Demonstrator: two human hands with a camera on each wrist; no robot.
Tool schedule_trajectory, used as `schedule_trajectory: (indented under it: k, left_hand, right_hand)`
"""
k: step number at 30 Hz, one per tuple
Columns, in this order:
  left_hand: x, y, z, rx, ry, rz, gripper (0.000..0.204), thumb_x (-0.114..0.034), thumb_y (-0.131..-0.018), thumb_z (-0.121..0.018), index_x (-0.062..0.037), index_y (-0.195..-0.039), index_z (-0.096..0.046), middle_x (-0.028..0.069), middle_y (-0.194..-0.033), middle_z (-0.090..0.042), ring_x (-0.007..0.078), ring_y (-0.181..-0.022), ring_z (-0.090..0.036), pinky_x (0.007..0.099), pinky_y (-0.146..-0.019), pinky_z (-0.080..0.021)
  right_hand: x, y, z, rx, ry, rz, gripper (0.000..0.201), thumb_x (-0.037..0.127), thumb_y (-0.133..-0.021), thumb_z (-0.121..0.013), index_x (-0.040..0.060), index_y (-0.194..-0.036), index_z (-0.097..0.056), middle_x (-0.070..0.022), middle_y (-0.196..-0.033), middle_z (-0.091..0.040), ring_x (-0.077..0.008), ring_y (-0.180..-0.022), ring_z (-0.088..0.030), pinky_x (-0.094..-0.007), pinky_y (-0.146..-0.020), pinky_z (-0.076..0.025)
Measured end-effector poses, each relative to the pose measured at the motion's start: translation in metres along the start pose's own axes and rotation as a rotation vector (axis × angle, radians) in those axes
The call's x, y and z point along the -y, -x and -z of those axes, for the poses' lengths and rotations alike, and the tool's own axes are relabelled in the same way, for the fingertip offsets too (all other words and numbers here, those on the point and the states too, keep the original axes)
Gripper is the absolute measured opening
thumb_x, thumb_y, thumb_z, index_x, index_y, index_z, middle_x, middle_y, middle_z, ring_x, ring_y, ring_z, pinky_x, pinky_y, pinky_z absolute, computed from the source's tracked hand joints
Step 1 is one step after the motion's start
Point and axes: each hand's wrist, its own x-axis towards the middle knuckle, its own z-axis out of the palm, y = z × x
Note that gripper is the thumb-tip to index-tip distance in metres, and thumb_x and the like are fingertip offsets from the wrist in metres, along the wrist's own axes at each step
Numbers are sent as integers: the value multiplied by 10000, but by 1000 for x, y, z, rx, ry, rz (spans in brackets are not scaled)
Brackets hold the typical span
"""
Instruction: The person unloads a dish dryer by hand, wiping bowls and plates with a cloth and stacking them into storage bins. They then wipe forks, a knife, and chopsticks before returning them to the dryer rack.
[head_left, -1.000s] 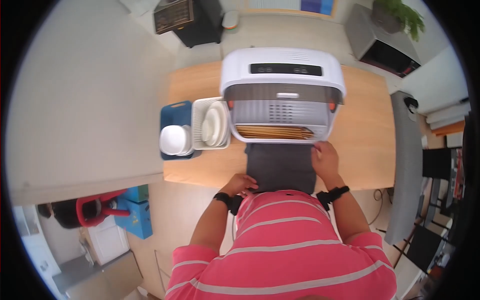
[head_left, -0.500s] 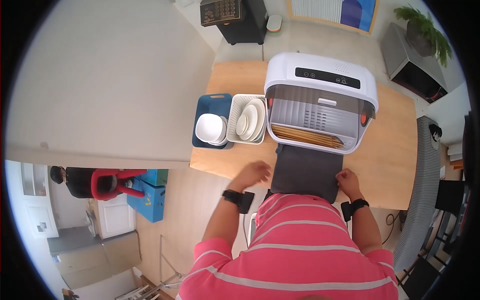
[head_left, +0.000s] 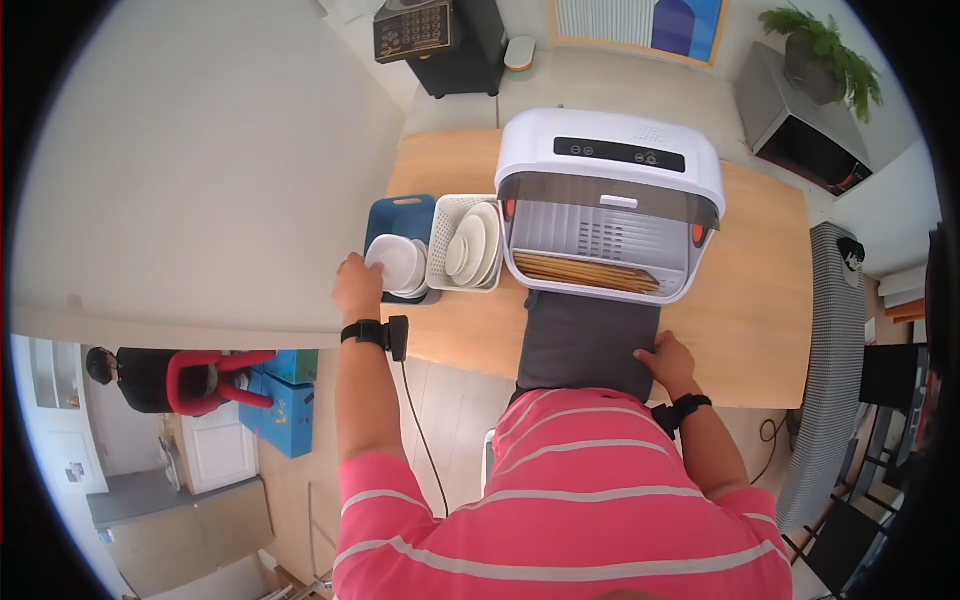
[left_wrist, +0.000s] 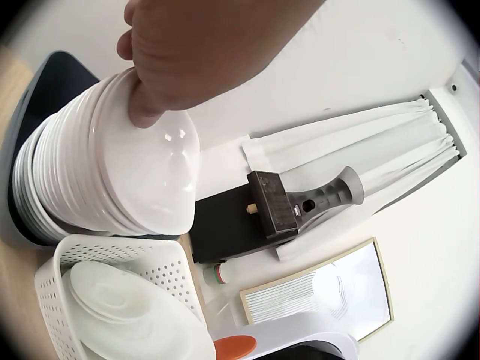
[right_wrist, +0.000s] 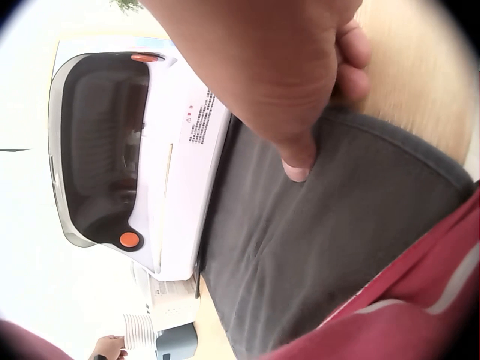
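Note:
My left hand (head_left: 357, 287) is at the stack of white bowls in the blue basket (head_left: 402, 212), on the left of the table. In the left wrist view its thumb lies inside the front white bowl (left_wrist: 154, 176) and the fingers are behind the rim, pinching it. The bowls stand on edge, nested together. My right hand (head_left: 672, 364) rests at the right edge of a dark grey cloth (head_left: 588, 340). Its thumb lies on the cloth, and the other fingers, loosely bent and partly hidden, are beside it over the wood.
Next to the blue basket stands a white perforated basket (head_left: 436, 262) with white plates (head_left: 478, 240). A white countertop cabinet (head_left: 612, 128) with its tinted cover raised holds a rack and wooden chopsticks (head_left: 585, 274). Behind are a microwave (head_left: 810, 135) and a potted plant (head_left: 825, 65).
My left hand has left the cloth's left side and moved left to the bowls, taking hold of a rim. My right hand has stayed by the cloth's right edge. The head view has shifted.

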Motion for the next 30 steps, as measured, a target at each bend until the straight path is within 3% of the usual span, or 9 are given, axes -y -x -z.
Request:
schedule_trajectory:
  k: [8, 13, 16, 18, 20, 22, 24, 27, 30]
  left_hand:
    - [-5, 3, 16, -112, 59, -36, 252, -253, -929, -692, -62, -1083, -631, 142, -1189, -688, 365, -1107, -682, 482, -871, -569]
    - [-27, 47, 59, -251, 193, -11, 198, -201, -940, -631, -40, -1043, -578, 212, -901, -706, 426, -865, -701, 530, -779, -550]
    - [-30, 84, 50, -248, 473, -168, 225, -177, -930, -606, -28, -1095, -575, 240, -955, -695, 428, -818, -699, 521, -764, -547]
    - [-25, 94, -16, -3, 701, -254, 324, -143, -901, -580, -9, -1195, -580, 221, -998, -693, 390, -793, -711, 495, -702, -570]
    - [-62, 141, -15, 608, 1144, -72, 464, -128, -869, -560, 9, -1313, -556, 190, -1074, -686, 329, -896, -722, 443, -662, -601]
    - [-76, 161, -30, 1054, 1163, -204, 554, -152, -871, -533, 10, -1400, -507, 154, -1154, -664, 284, -1009, -705, 392, -667, -632]
    - [-91, 179, -45, 1248, 1263, -182, 582, -182, -879, -530, -8, -1432, -478, 160, -1212, -650, 288, -1038, -701, 399, -687, -638]
    - [-98, 191, -62, 1570, 1437, -146, 632, -227, -888, -530, -43, -1484, -428, 167, -1303, -626, 303, -1075, -695, 423, -719, -646]
    - [-102, 193, -63, 1754, 1560, -158, 687, -315, -910, -557, -73, -1526, -373, 175, -1351, -605, 338, -1118, -680, 460, -803, -629]
  right_hand:
    - [3, -8, 16, 277, -196, 91, 329, 339, -765, -749, 16, -769, -691, -187, -826, -714, -388, -818, -694, -458, -734, -538]
    - [16, 1, 43, 514, -439, 131, 399, 350, -785, -770, -30, -823, -653, -139, -782, -668, -224, -752, -634, -402, -699, -501]
    - [60, 10, 77, 671, -412, 217, 347, 304, -833, -753, -20, -865, -631, -78, -850, -657, -162, -789, -612, -347, -727, -507]
    - [87, 24, 91, 722, -448, 258, 303, 267, -864, -739, -10, -880, -618, -54, -890, -648, -141, -816, -608, -319, -746, -511]
    - [116, 40, 103, 756, -988, 299, 207, 186, -909, -719, 1, -964, -643, -41, -956, -652, -116, -888, -613, -292, -806, -513]
    - [130, 45, 101, 785, -1037, 322, 195, 166, -915, -719, 12, -1021, -662, -55, -970, -669, -143, -914, -631, -310, -828, -516]
    - [140, 49, 98, 815, -1084, 337, 202, 146, -920, -718, 24, -1077, -681, -69, -983, -687, -170, -939, -649, -328, -849, -519]
    - [151, 41, 94, 362, -497, 1018, 267, 80, -852, -748, 97, -1119, -739, -119, -1256, -676, -353, -1139, -621, -438, -1005, -482]
    - [146, 32, 86, 35, -394, 1180, 302, 39, -828, -753, 124, -1118, -757, -104, -1378, -615, -335, -1192, -608, -433, -1050, -457]
